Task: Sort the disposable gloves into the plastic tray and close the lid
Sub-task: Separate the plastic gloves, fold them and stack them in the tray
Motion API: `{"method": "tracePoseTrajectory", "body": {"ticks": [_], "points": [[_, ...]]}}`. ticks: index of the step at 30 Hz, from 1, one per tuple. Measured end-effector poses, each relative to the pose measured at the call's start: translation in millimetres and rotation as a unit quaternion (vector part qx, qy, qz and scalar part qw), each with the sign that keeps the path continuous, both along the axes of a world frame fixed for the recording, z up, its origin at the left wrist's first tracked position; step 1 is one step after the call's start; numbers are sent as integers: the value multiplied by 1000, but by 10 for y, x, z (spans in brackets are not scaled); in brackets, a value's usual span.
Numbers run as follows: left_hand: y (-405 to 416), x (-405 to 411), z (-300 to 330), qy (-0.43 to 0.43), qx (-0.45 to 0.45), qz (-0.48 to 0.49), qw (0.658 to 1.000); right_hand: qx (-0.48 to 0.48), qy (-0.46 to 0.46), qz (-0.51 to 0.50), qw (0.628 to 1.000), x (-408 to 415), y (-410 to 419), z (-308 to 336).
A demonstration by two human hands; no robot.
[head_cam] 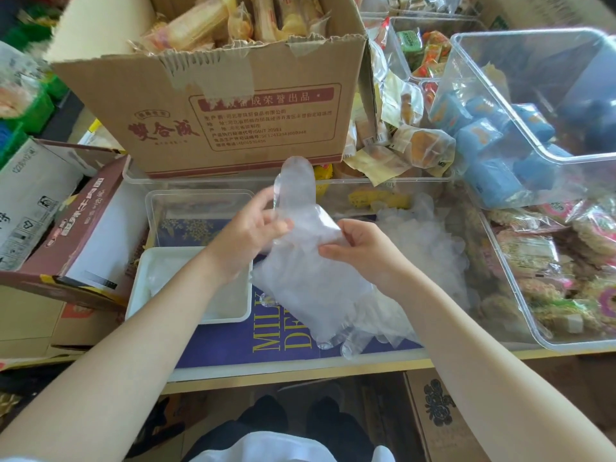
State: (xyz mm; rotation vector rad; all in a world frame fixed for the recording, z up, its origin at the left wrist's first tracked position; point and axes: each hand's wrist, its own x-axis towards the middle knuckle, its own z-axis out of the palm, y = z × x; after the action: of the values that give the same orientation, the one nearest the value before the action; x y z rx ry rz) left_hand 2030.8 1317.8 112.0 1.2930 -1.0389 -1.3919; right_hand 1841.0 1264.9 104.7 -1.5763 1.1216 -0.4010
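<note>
- My left hand and right hand both pinch one bundle of clear disposable gloves; both grips are clamped on it, fingers curled into the film.
- The bundle hangs below the grip, its fingertips trailing down toward the blue printed box on the tabletop; one glove finger sticks up above the grip.
- White plastic tray sits just left of and below the left grip. It looks to hold some crumpled clear film already, hard to tell how much.
- Clear lid or second tub stands just behind the tray, left of the grip; it is not on the tray yet.
- Loose glove pile lies right of the right grip, well short of sorted.
- Progress, my call: early to middle. Held bundle not yet in the tray, pile still to go, lid still open.
- Next probably needs a flatten or fold, then a move left into the tray.
- Background: cardboard box beyond the grip, snack bins to the right.
</note>
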Motion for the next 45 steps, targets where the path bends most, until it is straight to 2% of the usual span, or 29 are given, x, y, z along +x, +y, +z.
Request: {"method": "tracePoseTrajectory", "body": {"ticks": [1,2,4,6,7,10,13,15,18,21,26,31,35,37,40,42,45], "points": [[3,1,-24,-26,3,55,998,-1,3,-17,1000,-1,8,-9],[3,5,-56,-90,-16,115,989,-6,8,-32,999,-2,15,-11],[44,-21,-85,-275,-114,178,938,-19,16,-54,998,-2,16,-22],[91,-101,-105,-393,-225,140,880,-34,21,-55,998,13,17,-25],[108,-155,-131,-407,-243,97,875,-40,21,-48,998,25,16,-23],[131,-283,-196,-361,-177,-4,916,-63,24,-8,998,50,24,0],[134,-298,-195,-272,-101,-11,957,-84,24,39,995,68,43,48],[137,-257,-171,-220,-77,-14,972,-86,27,62,994,81,42,69],[148,-151,-198,-212,-63,-25,975,-83,27,97,991,112,18,55],[170,-44,-203,-195,-66,6,979,-80,22,114,990,179,-3,35],[307,205,-215,-120,-48,53,990,-40,17,112,993,386,3,14],[456,637,-401,-25,79,171,982,53,38,141,988,632,21,-133],[569,1072,-634,65,252,174,950,191,-4,21,981,894,134,-528],[596,1228,-779,54,305,191,931,204,9,-42,978,1071,214,-723],[595,1362,-970,-1,320,237,917,195,24,-67,978,1351,310,-904],[568,1402,-1061,-70,308,250,915,172,67,-50,982,1514,374,-981],[531,1462,-1227,-216,286,218,908,116,133,-29,984,1694,447,-1075]]}}
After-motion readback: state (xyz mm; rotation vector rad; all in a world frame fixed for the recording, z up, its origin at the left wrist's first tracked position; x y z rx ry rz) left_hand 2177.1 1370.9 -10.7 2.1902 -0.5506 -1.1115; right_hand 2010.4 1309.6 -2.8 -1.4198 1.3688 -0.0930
